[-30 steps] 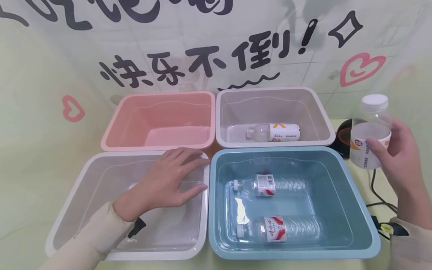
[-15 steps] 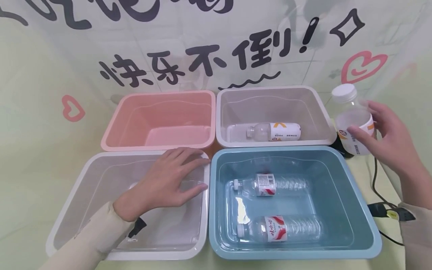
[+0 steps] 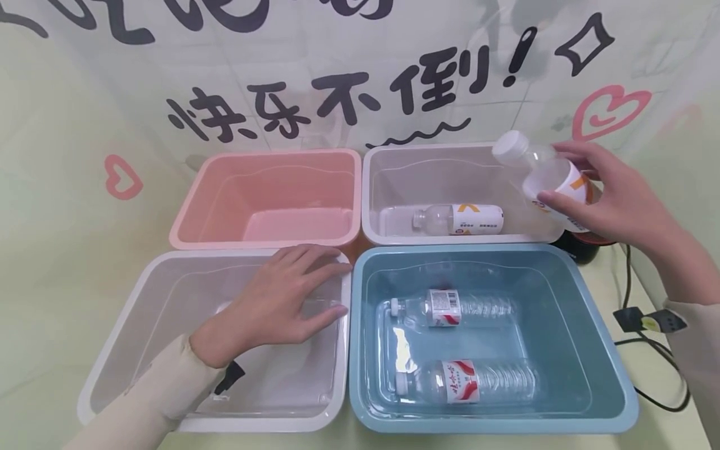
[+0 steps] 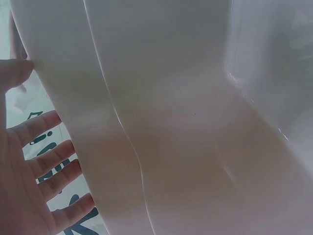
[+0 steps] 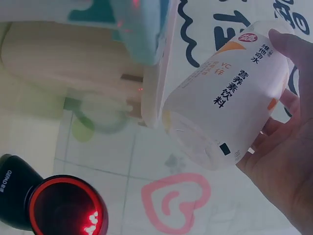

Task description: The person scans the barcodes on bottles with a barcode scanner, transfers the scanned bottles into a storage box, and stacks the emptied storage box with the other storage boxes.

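My right hand [image 3: 624, 194] grips a clear plastic bottle [image 3: 548, 175] with a white cap and a white-and-orange label. It is tilted, cap to the left, over the right end of the back grey bin [image 3: 394, 178]. In the right wrist view the drink bottle [image 5: 230, 98] shows its base, with the thumb along its side. A similar bottle [image 3: 477, 220] lies in that back bin. My left hand [image 3: 281, 300] rests on the front pale grey bin [image 3: 341, 350]. From the left wrist, its spread fingers [image 4: 56, 152] touch the bin's rim and hold nothing.
Two red-labelled clear bottles, one farther back [image 3: 443, 307] and one nearer [image 3: 461, 381], lie in the blue bin [image 3: 562, 312]. A pink bin [image 3: 304, 187] stands at the back left. Beside the bins at right are a black device [image 5: 68, 205] with a red ring and a cable [image 3: 627, 275].
The right hand has carried the bottle leftward and slightly up, from right of the bins to over the back grey bin, tipping it more. The left hand has stayed put.
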A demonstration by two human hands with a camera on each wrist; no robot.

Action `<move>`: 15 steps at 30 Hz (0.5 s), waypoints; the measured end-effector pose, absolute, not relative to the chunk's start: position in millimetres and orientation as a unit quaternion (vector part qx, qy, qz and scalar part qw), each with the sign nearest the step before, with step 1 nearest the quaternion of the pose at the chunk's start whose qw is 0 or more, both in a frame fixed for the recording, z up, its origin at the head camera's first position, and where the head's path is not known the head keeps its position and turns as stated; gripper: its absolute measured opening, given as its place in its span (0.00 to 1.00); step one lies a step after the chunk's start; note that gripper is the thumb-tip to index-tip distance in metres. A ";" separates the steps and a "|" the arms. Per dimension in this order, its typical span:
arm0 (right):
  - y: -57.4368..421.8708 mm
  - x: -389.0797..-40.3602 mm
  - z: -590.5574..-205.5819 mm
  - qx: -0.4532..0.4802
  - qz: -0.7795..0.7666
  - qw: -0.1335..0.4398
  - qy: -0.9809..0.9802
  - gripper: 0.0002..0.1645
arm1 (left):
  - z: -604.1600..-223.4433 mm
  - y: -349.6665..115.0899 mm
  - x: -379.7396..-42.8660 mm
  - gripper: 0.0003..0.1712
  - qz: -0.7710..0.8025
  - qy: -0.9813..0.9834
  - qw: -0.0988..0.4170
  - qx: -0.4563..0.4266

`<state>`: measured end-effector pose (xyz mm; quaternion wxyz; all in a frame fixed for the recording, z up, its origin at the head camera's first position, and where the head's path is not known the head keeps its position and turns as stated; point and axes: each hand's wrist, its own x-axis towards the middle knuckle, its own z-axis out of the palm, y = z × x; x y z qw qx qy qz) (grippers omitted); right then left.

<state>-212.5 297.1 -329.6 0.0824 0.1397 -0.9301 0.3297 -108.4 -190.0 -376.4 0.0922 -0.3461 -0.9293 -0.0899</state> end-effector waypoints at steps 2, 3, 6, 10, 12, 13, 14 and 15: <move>292.6 -216.6 -326.7 0.155 0.327 0.081 -0.929 0.48 | -375.7 -188.9 -109.2 0.34 -0.090 -0.928 0.093 -0.348; 290.4 -218.3 -325.3 0.164 0.325 0.080 -0.928 0.48 | -375.3 -188.3 -109.6 0.34 -0.090 -0.928 0.093 -0.349; 283.2 -222.3 -320.9 0.187 0.317 0.075 -0.927 0.47 | -374.6 -187.3 -109.8 0.34 -0.092 -0.927 0.092 -0.351; 272.0 -228.5 -314.9 0.214 0.297 0.062 -0.929 0.48 | -374.6 -187.2 -109.4 0.34 -0.093 -0.927 0.090 -0.352; 266.1 -233.2 -312.7 0.228 0.286 0.053 -0.929 0.47 | -375.0 -187.8 -109.2 0.34 -0.092 -0.927 0.092 -0.351; 263.0 -235.7 -311.6 0.234 0.278 0.047 -0.931 0.47 | -375.2 -188.3 -109.1 0.34 -0.092 -0.927 0.092 -0.351; 259.8 -238.3 -310.7 0.241 0.273 0.041 -0.930 0.47 | -375.2 -188.5 -109.0 0.34 -0.091 -0.928 0.092 -0.350; 256.8 -241.1 -310.1 0.248 0.265 0.038 -0.931 0.47 | -375.3 -188.9 -108.8 0.34 -0.092 -0.928 0.092 -0.349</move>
